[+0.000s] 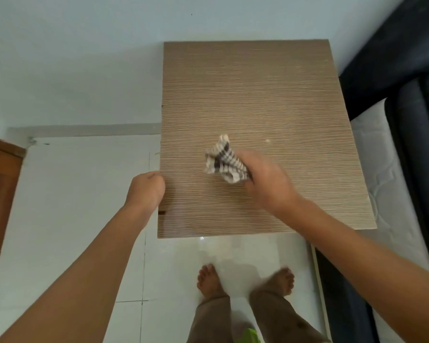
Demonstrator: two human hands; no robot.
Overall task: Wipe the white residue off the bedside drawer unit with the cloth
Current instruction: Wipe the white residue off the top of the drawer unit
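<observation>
The bedside drawer unit (253, 95) shows its light wood-grain top from above, set against the wall. A small white speck of residue (267, 141) lies right of centre on it. My right hand (265, 179) is closed around a bunched cream-and-dark checked cloth (224, 162) and presses it on the middle of the top; the hand is blurred. My left hand (146, 188) is curled with its fingers closed at the unit's left edge, touching it.
A dark bed frame (406, 70) and white mattress (372, 154) stand directly right of the unit. A brown wooden panel (0, 194) is at the far left. My bare feet (211, 280) stand on glossy white floor tiles before the unit.
</observation>
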